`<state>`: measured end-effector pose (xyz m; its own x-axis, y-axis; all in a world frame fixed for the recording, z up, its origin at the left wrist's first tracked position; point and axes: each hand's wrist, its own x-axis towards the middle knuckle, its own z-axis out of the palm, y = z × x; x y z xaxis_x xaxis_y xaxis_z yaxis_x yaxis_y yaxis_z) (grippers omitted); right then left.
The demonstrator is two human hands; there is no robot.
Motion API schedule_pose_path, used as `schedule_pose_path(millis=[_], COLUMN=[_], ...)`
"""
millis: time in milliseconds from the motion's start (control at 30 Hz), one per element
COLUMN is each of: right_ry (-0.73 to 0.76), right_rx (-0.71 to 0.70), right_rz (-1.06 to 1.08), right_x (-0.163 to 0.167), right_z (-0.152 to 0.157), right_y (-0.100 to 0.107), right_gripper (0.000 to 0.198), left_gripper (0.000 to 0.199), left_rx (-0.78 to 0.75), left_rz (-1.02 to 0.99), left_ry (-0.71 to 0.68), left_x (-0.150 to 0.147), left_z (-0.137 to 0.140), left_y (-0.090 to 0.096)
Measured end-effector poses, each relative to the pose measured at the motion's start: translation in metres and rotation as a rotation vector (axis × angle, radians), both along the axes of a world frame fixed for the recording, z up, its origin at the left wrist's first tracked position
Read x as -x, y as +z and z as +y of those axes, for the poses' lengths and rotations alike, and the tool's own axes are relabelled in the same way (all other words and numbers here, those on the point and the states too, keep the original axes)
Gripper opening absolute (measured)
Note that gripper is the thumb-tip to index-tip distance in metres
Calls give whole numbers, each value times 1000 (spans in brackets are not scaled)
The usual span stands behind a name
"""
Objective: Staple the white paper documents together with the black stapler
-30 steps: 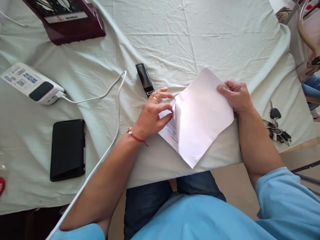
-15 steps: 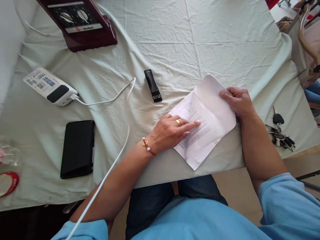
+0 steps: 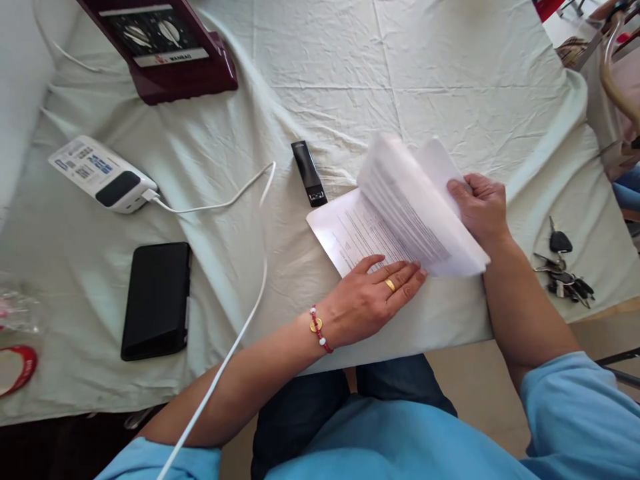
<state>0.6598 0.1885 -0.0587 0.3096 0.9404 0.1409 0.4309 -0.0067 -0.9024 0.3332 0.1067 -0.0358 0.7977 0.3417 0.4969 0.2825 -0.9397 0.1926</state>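
Note:
Printed paper sheets (image 3: 350, 220) lie partly on the cloth in front of me, with several pages lifted and curled, slightly blurred. My right hand (image 3: 481, 208) pinches the raised pages at their right edge, thumb on top. Across the lower edge of the sheets rests my left hand (image 3: 377, 300), palm down with its fingers stretched out flat; it wears a gold ring and a red beaded bracelet. Just beyond the paper's upper left corner is a black stapler (image 3: 309, 173), near to it or touching; I cannot tell which.
A white power bank (image 3: 105, 173) with a white cable (image 3: 250, 293) lies at the left; the cable passes over my left forearm. Nearby are a black phone (image 3: 156, 300), a maroon box with dials (image 3: 185, 73), a red tape roll (image 3: 17, 370) and keys (image 3: 565, 273) at the right edge.
The pages have swung open and up, showing more print on the left sheet. My left hand has moved down and right to the paper's lower edge. My right hand keeps its grip.

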Motion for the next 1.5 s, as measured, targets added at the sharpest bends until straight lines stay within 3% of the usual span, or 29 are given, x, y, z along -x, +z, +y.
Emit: schedule_pose_path(millis=[167, 267, 467, 633, 700, 833, 933, 1067, 1167, 1333, 1433, 1500], right_ry=[-90, -53, -14, 2, 3, 8, 16, 10, 11, 33, 26, 26], right_rx=[-113, -73, -45, -30, -21, 40, 64, 28, 36, 27, 50, 67], right_rz=[-76, -69, -79, -97, -90, -50, -29, -29, 16, 59, 68, 63], right_x=[1, 0, -3, -2, 0, 8, 10, 6, 3, 1, 3, 4], right_z=[0, 0, 1, 1, 0, -3, -4, -1, -1, -1, -1, -1], right_y=[-1, -3, -6, -4, 0, 11, 13, 7, 3, 3, 5, 7], right_gripper=[56, 62, 61, 58, 56, 55, 55, 53, 48, 46, 50, 53], left_gripper=[43, 42, 17, 20, 29, 62, 70, 48, 26, 19, 17, 29], left_rx=[143, 249, 154, 305, 311, 218, 208, 235, 244, 346, 432, 445], left_rz=[117, 123, -16, -165, -185, -112, 12, -27, -182, -305, -299, -297], left_ry=[-99, 46, 316, 501, 485, 278, 207, 222, 396, 691, 697, 614], left_x=[-6, -6, 14, 17, 15, 7, 3, 7, 16, 29, 32, 30], left_z=[-1, 3, 16, 24, 25, 18, 13, 16, 25, 45, 50, 48], left_y=[-14, -15, -8, -8, -10, -20, -25, -22, -18, -21, -24, -23])
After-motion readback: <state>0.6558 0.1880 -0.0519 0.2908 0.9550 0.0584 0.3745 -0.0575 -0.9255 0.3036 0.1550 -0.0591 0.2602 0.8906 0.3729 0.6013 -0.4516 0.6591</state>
